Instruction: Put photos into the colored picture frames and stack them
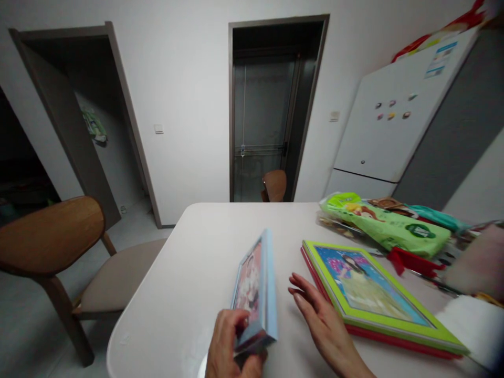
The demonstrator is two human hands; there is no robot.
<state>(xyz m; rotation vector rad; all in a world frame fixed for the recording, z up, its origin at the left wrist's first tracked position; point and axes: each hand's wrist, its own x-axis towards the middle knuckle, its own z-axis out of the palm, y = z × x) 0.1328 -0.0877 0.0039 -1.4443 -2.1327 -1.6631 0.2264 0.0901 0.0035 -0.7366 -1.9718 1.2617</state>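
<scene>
My left hand grips the near end of a light blue picture frame, which is tipped up on its edge above the table. A pinkish picture shows on the side of it that faces left. My right hand holds nothing; its fingers reach out with a gap between them and the blue frame. Just right of that hand lies a lime green picture frame with a picture of a figure in a pale yellow dress. Beneath it sits a red frame, mostly covered.
On the white table, a green plastic package and a red object lie at the right, near a white roll or cloth. A wooden chair stands left. The fridge is beyond the table.
</scene>
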